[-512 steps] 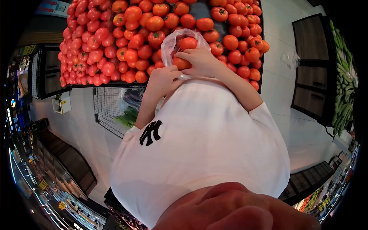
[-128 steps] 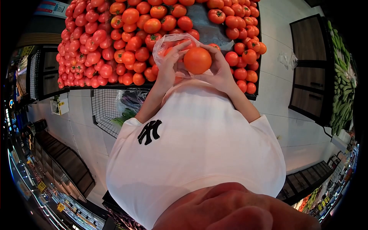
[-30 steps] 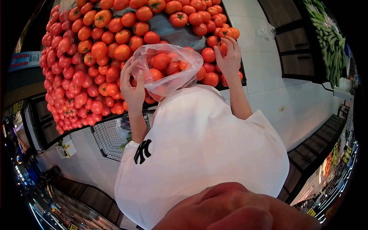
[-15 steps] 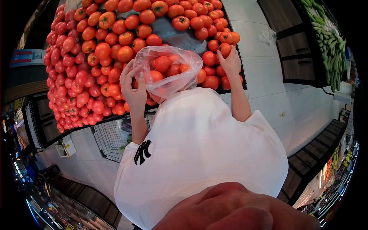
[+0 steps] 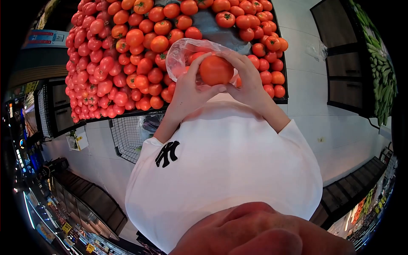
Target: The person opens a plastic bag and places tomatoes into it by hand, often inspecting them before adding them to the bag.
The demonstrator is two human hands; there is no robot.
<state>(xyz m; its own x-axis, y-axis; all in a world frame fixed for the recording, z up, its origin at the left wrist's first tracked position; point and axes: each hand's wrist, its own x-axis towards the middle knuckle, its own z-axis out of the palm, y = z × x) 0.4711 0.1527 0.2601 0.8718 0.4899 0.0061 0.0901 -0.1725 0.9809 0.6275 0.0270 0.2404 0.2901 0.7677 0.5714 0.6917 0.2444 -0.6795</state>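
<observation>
Both hands clamped on one tomato point(image 5: 216, 70): left hand point(image 5: 187, 87) and right hand point(image 5: 248, 80) pinch it from either side, just over the mouth of the clear plastic bag point(image 5: 180, 55), in front of the tomato display point(image 5: 127, 63). To do it well, I'd keep the bag mouth pulled wide with the left fingers and lower the fruit in gently, not drop it on those already bagged. Tomato is near round, no clear long axis; its stem end isn't visible, smooth side faces the camera.
</observation>
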